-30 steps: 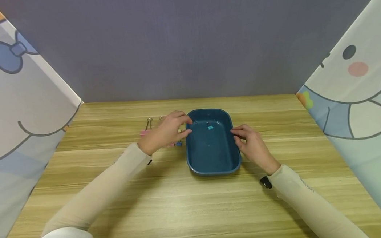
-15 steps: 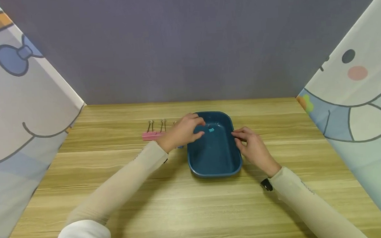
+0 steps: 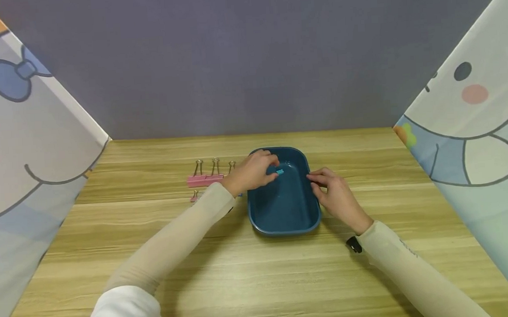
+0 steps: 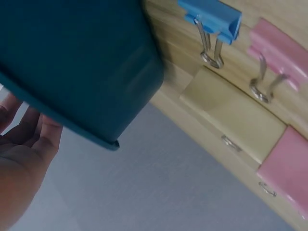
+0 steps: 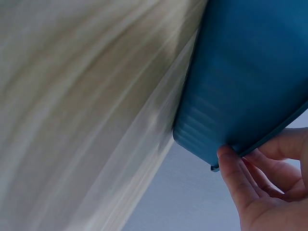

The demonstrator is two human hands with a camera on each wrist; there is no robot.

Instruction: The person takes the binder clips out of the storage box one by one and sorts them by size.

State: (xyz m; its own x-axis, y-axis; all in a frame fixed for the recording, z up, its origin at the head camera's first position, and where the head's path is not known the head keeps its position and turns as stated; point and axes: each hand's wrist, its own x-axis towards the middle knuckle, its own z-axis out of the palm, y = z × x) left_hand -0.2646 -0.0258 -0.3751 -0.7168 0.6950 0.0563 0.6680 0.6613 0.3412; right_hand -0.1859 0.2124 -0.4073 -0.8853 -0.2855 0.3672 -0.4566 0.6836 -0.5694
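— Blue tray (image 3: pixel 283 210) on the wooden table (image 3: pixel 261 274), head view?
— Yes. Left hand (image 3: pixel 250 171) over its far left corner, pinching a small teal clip (image 3: pixel 279 172); right hand (image 3: pixel 337 197) grips its right rim.
— Left wrist view?
— Blue clip (image 4: pixel 211 19) and pink clips (image 4: pixel 279 48) beside the tray.
— Right wrist view?
— Thumb and fingers (image 5: pixel 236 178) clasp the rim.

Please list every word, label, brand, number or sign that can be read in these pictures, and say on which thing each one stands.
None can be read.
Dark marks on the right sleeve: too small and blurred to read.
The blue tray, the clips and the cartoon side panels show no lettering.
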